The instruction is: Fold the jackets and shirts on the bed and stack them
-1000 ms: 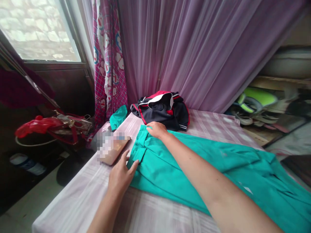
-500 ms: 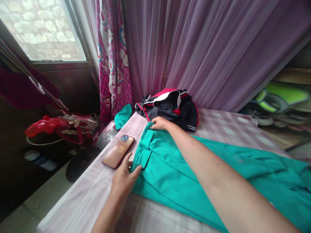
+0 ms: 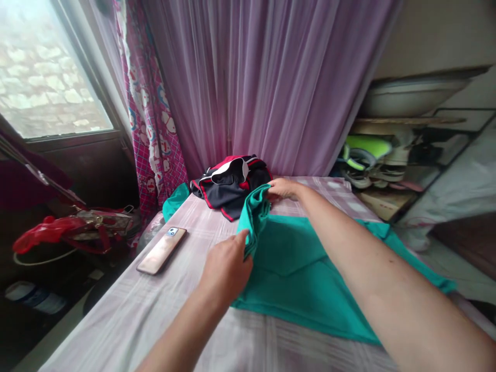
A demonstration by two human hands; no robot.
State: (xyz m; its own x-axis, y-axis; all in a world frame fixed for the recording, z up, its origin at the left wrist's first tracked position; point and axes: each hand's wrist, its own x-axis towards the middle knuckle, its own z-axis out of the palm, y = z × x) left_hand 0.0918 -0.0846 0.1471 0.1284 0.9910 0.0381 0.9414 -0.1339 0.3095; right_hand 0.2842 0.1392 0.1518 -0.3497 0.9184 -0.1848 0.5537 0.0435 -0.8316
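Green trousers [image 3: 287,258] lie lengthwise on the checked tablecloth [image 3: 201,325], their waistband end lifted and bunched in folds. My left hand [image 3: 228,266] is closed on the near side of that waistband, fingers partly hidden behind the cloth. At its far side my right hand [image 3: 282,190] pinches the cloth between thumb and fingers. My right forearm passes above the trousers and covers part of them. Beyond the hands sits a crumpled dark jacket-like garment [image 3: 228,191] with red and white trim. A phone [image 3: 161,250] lies face down to the left of my left hand.
A small green cloth [image 3: 175,200] hangs at the table's left edge. Past that edge are a red plastic bag [image 3: 46,232] and a bottle [image 3: 34,297]. Purple curtains [image 3: 248,88] close off the back. At the right, a rack holds shoes [image 3: 391,163] and a basin [image 3: 414,95].
Both hands have lifted the waistband end of the trousers and carried it rightward, away from the phone. My left hand has closed on the cloth. The view has turned right.
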